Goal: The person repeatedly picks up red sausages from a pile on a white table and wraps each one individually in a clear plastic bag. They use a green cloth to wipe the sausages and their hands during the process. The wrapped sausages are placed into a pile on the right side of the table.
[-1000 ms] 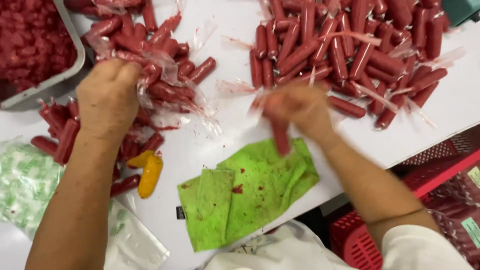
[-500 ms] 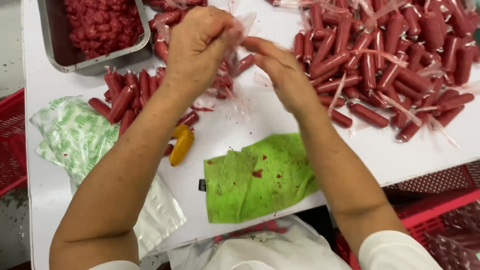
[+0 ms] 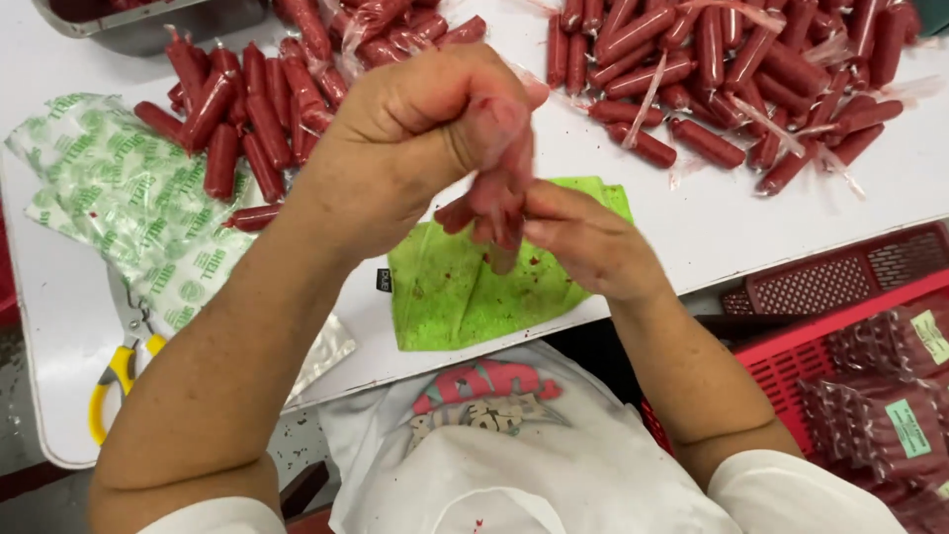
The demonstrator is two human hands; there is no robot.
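Observation:
My left hand [image 3: 415, 148] is raised over the white table [image 3: 692, 227], fingers closed on the top of a clear plastic bag holding several red sausages [image 3: 494, 203]. My right hand [image 3: 588, 242] grips the same bag from below and the right. Both hands meet above a green cloth [image 3: 465, 292] stained with red spots. Loose red sausages in thin plastic lie in a pile at the upper left [image 3: 247, 109] and in a larger pile at the upper right [image 3: 732, 69].
Printed green-and-white plastic bags [image 3: 129, 208] lie at the left. Yellow-handled scissors [image 3: 119, 366] rest by the table's left front edge. A metal tray [image 3: 148, 25] sits at the top left. A red crate [image 3: 870, 346] with packed sausage bags stands at the lower right.
My hands have drawn back from the piles toward me and risen, now holding the filled bag over the green cloth. The view has shifted, showing the scissors and the crate.

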